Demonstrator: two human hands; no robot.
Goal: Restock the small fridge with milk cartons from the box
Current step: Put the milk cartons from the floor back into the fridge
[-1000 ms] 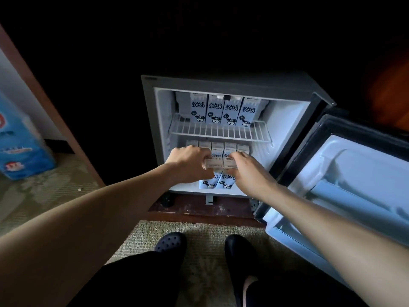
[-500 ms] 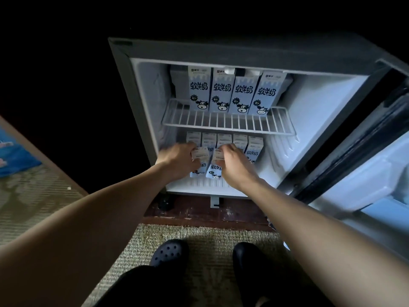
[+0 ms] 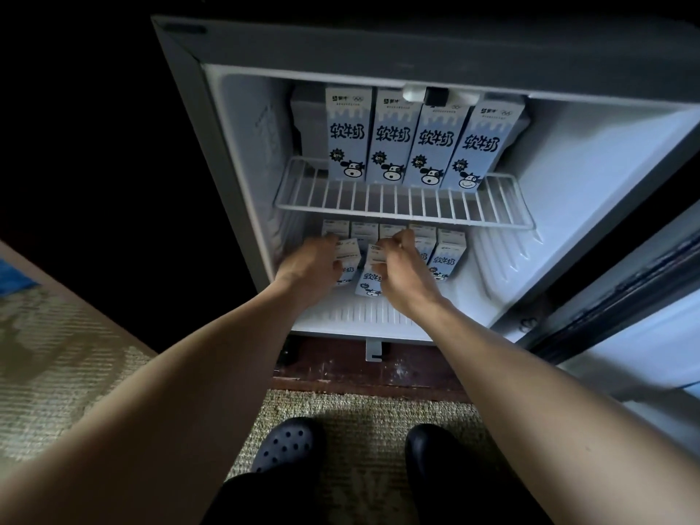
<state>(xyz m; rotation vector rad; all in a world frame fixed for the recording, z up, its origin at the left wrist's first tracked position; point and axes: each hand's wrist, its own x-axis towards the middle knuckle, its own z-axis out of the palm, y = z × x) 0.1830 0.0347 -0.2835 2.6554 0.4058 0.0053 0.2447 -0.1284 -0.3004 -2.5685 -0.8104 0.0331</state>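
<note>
The small fridge [image 3: 568,176] stands open in front of me. Several blue-and-white milk cartons [image 3: 390,142] with cow faces stand upright on its wire shelf [image 3: 401,206]. Below the shelf a back row of several cartons [image 3: 449,255] stands on the fridge floor. Both hands reach under the shelf. My left hand [image 3: 308,269] grips one carton [image 3: 348,259] in front of that row. My right hand [image 3: 401,274] grips another carton [image 3: 369,282], tilted, right beside the first.
The fridge door [image 3: 644,335] hangs open at the right. A woven mat [image 3: 360,418] lies under my two dark shoes [image 3: 288,445]. Patterned carpet [image 3: 49,365] and a blue corner of a package [image 3: 15,276] are at the left. The surroundings are dark.
My head has moved closer to the fridge, so it fills more of the view. Both hands have pushed their cartons deeper under the shelf, toward the back row.
</note>
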